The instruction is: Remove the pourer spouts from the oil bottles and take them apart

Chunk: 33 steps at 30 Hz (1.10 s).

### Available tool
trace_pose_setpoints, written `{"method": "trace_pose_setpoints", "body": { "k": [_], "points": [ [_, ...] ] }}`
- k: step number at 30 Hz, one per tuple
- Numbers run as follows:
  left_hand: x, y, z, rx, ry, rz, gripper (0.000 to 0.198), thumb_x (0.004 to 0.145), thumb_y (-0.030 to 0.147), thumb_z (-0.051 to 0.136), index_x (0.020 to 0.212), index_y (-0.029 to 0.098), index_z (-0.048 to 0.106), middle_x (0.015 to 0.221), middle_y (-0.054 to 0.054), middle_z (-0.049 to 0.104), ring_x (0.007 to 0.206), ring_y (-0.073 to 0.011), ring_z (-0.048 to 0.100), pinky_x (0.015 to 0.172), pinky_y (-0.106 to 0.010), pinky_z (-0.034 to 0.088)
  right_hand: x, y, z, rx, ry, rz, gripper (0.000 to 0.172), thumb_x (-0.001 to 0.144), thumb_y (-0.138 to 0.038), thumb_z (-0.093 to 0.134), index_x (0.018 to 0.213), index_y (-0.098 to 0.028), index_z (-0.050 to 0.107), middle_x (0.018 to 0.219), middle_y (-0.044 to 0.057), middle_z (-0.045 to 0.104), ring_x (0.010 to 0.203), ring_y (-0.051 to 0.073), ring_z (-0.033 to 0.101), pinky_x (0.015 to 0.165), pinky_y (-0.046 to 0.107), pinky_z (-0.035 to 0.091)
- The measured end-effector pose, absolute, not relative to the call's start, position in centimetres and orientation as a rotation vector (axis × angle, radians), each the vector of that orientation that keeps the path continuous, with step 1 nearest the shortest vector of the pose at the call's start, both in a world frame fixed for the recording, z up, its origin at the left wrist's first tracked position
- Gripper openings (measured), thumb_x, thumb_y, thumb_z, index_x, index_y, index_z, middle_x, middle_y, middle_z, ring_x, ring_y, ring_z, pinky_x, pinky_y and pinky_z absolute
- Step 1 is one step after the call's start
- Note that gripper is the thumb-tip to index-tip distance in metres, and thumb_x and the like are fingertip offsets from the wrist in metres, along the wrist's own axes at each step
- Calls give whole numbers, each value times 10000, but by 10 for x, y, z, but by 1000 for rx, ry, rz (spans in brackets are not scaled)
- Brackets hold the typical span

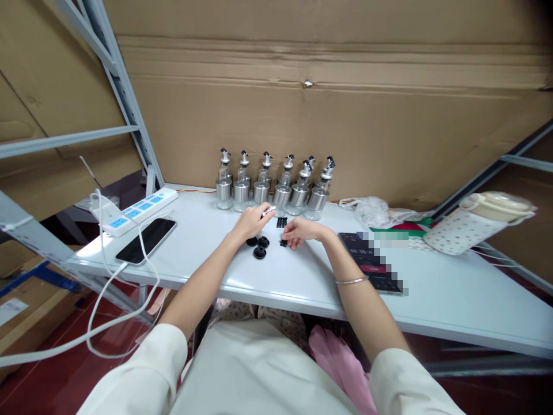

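My left hand (253,222) is closed on a small silvery-white piece (268,211), whose exact kind is too small to make out. The fingers of my right hand (303,230) are pinched together at a small black piece (283,243) low over the table. Just beyond them, several small black pieces (281,222) lie side by side in a row. Three round black stoppers (260,252) sit near my left wrist. Behind both hands stand several glass bottles (261,193) with steel bands and silver-and-black pourer tops, lined up along the cardboard.
On the left of the white table (302,288) lie a power strip (140,213), a phone (147,241) and loose white cables. To the right are a dark phone showing a timer (367,259), a clear plastic bag (369,211) and a spotted flask (470,227). Cardboard (345,115) walls the back.
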State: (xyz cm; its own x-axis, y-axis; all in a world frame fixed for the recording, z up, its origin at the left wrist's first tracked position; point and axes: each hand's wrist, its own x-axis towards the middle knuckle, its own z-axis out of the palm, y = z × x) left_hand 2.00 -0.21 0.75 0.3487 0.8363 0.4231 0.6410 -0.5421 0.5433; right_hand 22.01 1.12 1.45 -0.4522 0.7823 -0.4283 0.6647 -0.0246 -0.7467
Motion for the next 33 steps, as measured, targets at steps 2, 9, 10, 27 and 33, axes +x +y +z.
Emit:
{"method": "trace_pose_setpoints", "body": {
  "k": [2, 9, 10, 27, 33],
  "points": [
    [20, -2, 8, 2327, 1297, 991, 283, 933, 415, 370, 866, 214, 558, 727, 2, 668, 722, -175, 654, 676, -249, 450, 219, 11, 16, -1570, -2089, 1431, 304, 700, -377, 748, 650, -129, 579, 559, 22, 641, 493, 117, 615, 495, 224, 488],
    [33, -3, 2, 2195, 1058, 1195, 398, 965, 362, 253, 1231, 205, 504, 1296, -72, 568, 1195, -179, 529, 1028, -331, 383, 205, 0, 31, -1084, -1992, 1329, 326, 769, -442, 654, 906, -150, 608, 859, 42, 667, 743, 126, 640, 605, 209, 511],
    [35, -3, 1, 2165, 1037, 1214, 419, 966, 363, 240, 1283, 206, 464, 1360, -73, 515, 1256, -174, 477, 1064, -334, 354, 203, -1, 32, -1019, -1961, 1343, 361, 766, -470, 644, 936, -154, 603, 890, 45, 659, 783, 134, 642, 638, 219, 517],
    [20, 27, 0, 2801, 1218, 1191, 324, 960, 353, 330, 1124, 189, 557, 1200, -113, 606, 1131, -224, 521, 974, -414, 308, 183, 10, 14, -1040, -1503, 1298, 579, 660, -777, 503, 647, -223, 337, 485, -104, 286, 381, 61, 345, 401, 223, 289],
    [11, 31, 12, 2999, 1185, 1090, 338, 965, 370, 306, 872, 183, 572, 932, -82, 663, 918, -220, 547, 875, -398, 293, 175, 9, 13, -1030, -1479, 1175, 589, 671, -794, 468, 608, -227, 320, 473, -88, 292, 370, 63, 317, 391, 234, 288]
  ]
}}
